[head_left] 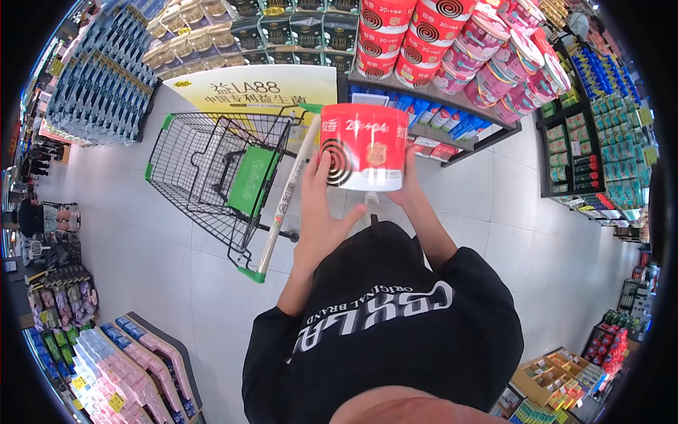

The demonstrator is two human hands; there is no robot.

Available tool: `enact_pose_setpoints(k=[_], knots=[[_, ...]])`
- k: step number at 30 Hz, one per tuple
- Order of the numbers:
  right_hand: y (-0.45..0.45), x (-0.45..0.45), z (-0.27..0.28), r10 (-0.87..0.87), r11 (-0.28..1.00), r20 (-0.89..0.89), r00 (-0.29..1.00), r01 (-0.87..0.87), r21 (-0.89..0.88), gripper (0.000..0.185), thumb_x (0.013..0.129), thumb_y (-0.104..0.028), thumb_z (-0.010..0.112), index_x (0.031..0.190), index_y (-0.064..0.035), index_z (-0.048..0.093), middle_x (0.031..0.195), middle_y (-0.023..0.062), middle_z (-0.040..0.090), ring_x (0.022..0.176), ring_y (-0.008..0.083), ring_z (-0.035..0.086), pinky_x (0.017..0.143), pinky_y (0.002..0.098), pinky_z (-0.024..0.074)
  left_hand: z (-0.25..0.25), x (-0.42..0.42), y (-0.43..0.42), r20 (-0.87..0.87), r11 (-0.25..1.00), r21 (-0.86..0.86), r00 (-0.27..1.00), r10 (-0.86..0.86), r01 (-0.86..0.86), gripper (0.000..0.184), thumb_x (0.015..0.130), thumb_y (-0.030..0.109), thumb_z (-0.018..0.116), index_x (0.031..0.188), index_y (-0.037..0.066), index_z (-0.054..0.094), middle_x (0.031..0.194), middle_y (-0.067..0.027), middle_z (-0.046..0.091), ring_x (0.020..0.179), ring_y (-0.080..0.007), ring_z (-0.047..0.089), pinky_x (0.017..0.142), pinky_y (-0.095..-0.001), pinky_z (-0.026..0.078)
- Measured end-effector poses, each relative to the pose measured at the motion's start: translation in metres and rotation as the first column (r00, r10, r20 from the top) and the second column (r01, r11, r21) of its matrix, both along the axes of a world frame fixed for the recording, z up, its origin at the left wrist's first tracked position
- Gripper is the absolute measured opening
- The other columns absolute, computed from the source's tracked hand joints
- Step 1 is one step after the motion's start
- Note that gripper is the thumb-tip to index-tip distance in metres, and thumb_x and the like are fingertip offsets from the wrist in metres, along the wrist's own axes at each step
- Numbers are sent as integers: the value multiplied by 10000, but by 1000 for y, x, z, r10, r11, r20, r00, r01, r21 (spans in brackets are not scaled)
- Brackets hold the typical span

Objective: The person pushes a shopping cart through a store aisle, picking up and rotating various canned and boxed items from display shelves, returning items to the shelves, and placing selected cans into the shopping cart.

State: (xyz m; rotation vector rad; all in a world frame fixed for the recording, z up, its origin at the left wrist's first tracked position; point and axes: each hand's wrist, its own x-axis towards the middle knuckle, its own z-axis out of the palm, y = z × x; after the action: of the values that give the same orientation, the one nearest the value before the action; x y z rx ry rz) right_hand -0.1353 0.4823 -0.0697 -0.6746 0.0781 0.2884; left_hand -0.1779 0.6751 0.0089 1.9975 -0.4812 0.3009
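Holding red mosquito-coil tub [367,145] at upper centre of frame, between left hand [321,225] and right hand [408,187], with fingers wide-set, pressed to its sides. Could slip under uneven pressure, being glossy.

There are two hands [321,233] [407,191], one held tub [374,152] and one shopping cart [248,178].

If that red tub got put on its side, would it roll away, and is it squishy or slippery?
The red tub would probably roll, since its wall looks rounded. It seems fairly stiff: I see no dent between the left hand and right hand. Its glossy shine hints it may be a bit slippery.
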Motion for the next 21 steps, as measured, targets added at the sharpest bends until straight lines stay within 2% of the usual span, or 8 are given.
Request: enact_pose_setpoints(k=[3,4,6,9,11,14,18,21], knots=[[-13,30,2,-2,980,191,982,40,-196,1093,697,-629,727,1489,-108,184,1395,91,460,1262,227,482,1018,405,423,1,29,-11,-9,999,49,1000,5,-5,1116,673,309,835,1471,-39,136,1448,-265,264,1365,-373,278,1107,-438,256],[-18,38,4,-42,981,176,984,74,-181,1223,639,-525,830,1499,-89,77,1417,92,414,1284,207,447,1038,374,397,-1,43,-15,-17,999,34,1000,11,-10,1143,665,316,842,1474,-38,116,1450,-265,260,1371,-372,268,1108,-437,255],[-22,61,19,-99,932,353,931,211,-295,1256,627,-499,849,1500,-74,52,1448,96,361,1310,206,407,1050,364,376,3,74,-24,-22,999,50,1000,13,-12,1262,611,286,883,1479,-17,19,1438,-239,294,1359,-341,309,1100,-429,282],[-32,103,61,-106,849,563,820,369,-378,1316,592,-461,882,1498,-49,21,1488,131,269,1364,230,314,1088,368,318,8,135,-44,-130,965,-238,982,-140,106,1315,543,204,919,1471,-29,18,1430,-251,299,1337,-339,350,1088,-434,311],[-47,139,75,-75,735,710,701,519,-435,1319,587,-451,887,1496,-40,24,1487,149,265,1370,251,301,1100,378,302,19,179,-59,-116,943,-278,969,-219,180,1352,533,121,918,1470,18,-51,1414,-210,354,1299,-283,413,1078,-403,338],[-75,194,113,-22,636,782,622,612,-469,1290,586,-426,882,1493,-24,56,1485,199,258,1368,295,310,1107,401,291,31,248,-84,-115,918,-328,955,-274,224,1320,551,87,903,1458,48,-54,1399,-181,379,1284,-261,425,1063,-396,358],[-103,262,144,-32,396,819,573,759,-516,1202,621,-383,852,1485,-3,107,1435,270,283,1323,391,354,1083,457,309,55,344,-112,4,913,-244,941,-337,328,1225,592,111,883,1459,29,22,1391,-167,390,1261,-246,445,1054,-380,371],[-114,289,161,24,42,818,575,817,-576,1145,680,-299,832,1496,-11,81,1433,225,302,1322,335,352,1088,411,317,65,395,-131,86,914,-187,933,-350,360,1177,632,156,867,1467,14,50,1379,-162,401,1249,-243,453,1056,-372,371]])
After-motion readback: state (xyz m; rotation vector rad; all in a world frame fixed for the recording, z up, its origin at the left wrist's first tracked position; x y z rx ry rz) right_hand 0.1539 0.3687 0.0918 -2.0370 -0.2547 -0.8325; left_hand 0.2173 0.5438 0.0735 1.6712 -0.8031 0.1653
